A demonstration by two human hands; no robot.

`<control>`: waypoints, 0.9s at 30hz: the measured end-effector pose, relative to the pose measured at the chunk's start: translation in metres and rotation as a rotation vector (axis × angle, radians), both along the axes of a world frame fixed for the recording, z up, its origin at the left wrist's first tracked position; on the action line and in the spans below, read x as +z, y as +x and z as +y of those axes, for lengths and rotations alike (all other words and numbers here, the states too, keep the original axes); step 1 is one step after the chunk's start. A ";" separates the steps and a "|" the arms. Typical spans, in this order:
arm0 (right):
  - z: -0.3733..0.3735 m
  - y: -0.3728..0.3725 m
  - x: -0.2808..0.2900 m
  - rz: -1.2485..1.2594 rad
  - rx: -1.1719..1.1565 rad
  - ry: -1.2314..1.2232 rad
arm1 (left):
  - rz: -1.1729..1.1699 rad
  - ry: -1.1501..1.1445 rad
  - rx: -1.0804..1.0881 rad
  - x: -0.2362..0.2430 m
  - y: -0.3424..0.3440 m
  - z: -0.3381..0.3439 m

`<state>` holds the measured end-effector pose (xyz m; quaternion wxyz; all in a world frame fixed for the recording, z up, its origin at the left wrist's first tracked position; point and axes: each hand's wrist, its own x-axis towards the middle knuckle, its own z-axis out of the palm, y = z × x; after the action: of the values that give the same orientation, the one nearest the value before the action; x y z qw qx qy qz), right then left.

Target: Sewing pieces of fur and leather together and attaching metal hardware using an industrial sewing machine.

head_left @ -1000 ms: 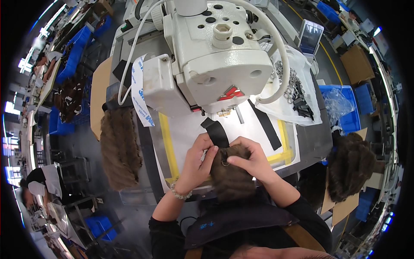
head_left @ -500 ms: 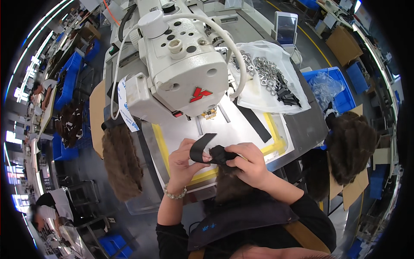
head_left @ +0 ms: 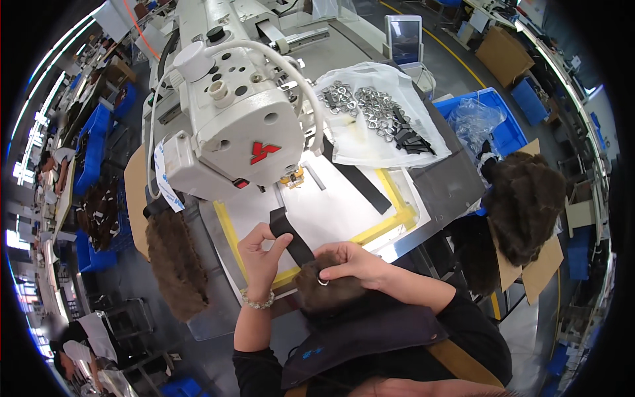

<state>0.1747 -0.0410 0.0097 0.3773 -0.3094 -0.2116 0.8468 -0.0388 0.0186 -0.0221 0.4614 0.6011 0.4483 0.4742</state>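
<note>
A broad black strap (head_left: 299,246) runs from the edge of a brown fur piece (head_left: 324,296) toward the sewing machine. My left hand (head_left: 261,257) is closed on the strap near its far end, the thumb lying across the top. At the near end my right hand (head_left: 354,266) grips the fur piece, thumb above and fingers partly hidden. A small metal ring (head_left: 323,282) shows beside my right thumb. Both hands are over the near edge of the white work plate (head_left: 331,215), which has yellow tape along its sides.
Above the plate is the white sewing machine head (head_left: 238,132). To its right, a white plastic bag (head_left: 357,155) holds metal rings and black strap pieces. Brown fur hangs at the left (head_left: 175,264) and lies at the right (head_left: 526,205). Another black strap (head_left: 364,188) lies on the plate.
The curled strap has been laid out straight, pointing away from me. The fur piece has come up into view, with my right hand now on it. The whole view has shifted slightly.
</note>
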 end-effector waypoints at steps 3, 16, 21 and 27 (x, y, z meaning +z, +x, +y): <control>-0.014 0.021 -0.021 -0.059 0.126 0.148 | 0.109 0.052 -0.034 0.001 0.009 -0.002; -0.102 0.300 0.056 -0.955 -1.179 0.830 | 0.181 0.003 -0.076 -0.004 0.020 0.000; -0.141 0.469 0.118 -0.848 -1.446 0.815 | 0.321 0.069 -0.065 -0.003 0.026 0.000; -0.173 0.653 0.011 -1.015 -1.849 0.457 | 0.379 0.080 -0.094 0.003 0.034 -0.001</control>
<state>0.8276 -0.2138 0.0205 0.7879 -0.5864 -0.1806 -0.0531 -0.0052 0.0172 -0.0194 0.3662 0.7177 0.4794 0.3478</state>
